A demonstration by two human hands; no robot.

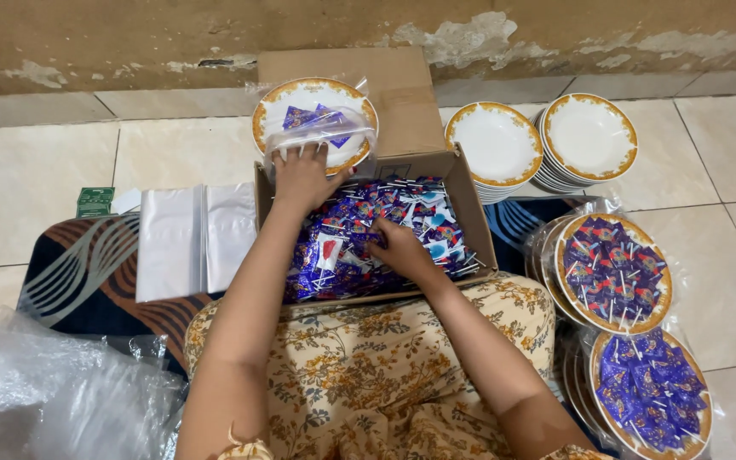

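Your left hand point(301, 175) grips the near rim of a gold-rimmed plate point(314, 123) inside a clear bag, at upper center of the frame, fingers curled on it. Your right hand point(402, 249) rests in the cardboard box point(470, 213) at center, fingers pinching purple candy packets point(342, 247). Empty plates point(589, 136) stack at upper right; filled plates point(611, 271) lie at right.

Both bare arms stretched forward, hands low and busy.

The left hand point(302, 176) reaches farthest, palm down, fingers spread and curled in a loose grip. The right hand point(402, 250) sits nearer the body, wrist bent, fingers tucked downward and pinching.
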